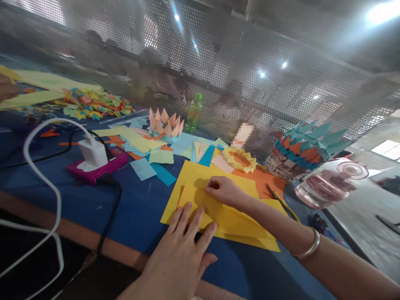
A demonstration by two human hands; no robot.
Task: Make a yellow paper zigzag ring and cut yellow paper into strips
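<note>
1. The yellow folded paper point(191, 198) is the thing being worked on. It lies on a bigger yellow sheet point(184, 173) at the near edge of the blue table point(134, 227), right in front of the person. Slippery combo, imo: paper on paper could slide if the push comes in sideways, and any crease would end up crooked.

2. Left hand point(183, 246) is palm down, fingers spread wide, tips resting on the near edge of the paper. It isn't gripping anything. If those tips lift or press unevenly, I'd expect the layers to creep apart.

3. Right hand point(223, 191) is curled up narrow with its fingertips down at the paper. Can't tell whether it's pinching an edge or just pressing. If it leans too hard on one spot, the paper could wrinkle or get a stray crease.

4. Scissors point(287, 204) lie just beyond the right forearm, near the yellow sheets. A careless elbow swing could drag them into the paper or poke the arm. The bangle point(309, 246) on that wrist might snag a sheet too.

5. The yellow paper ring point(239, 160) sits just past the sheets, on the orange paper point(265, 179). Shove everything forward and it might get squashed.

6. Off to the left, a black cable point(118, 193) runs from the purple power strip point(117, 161) to the table edge. A snagged sleeve or knee could yank the strip into the loose scraps.
</note>
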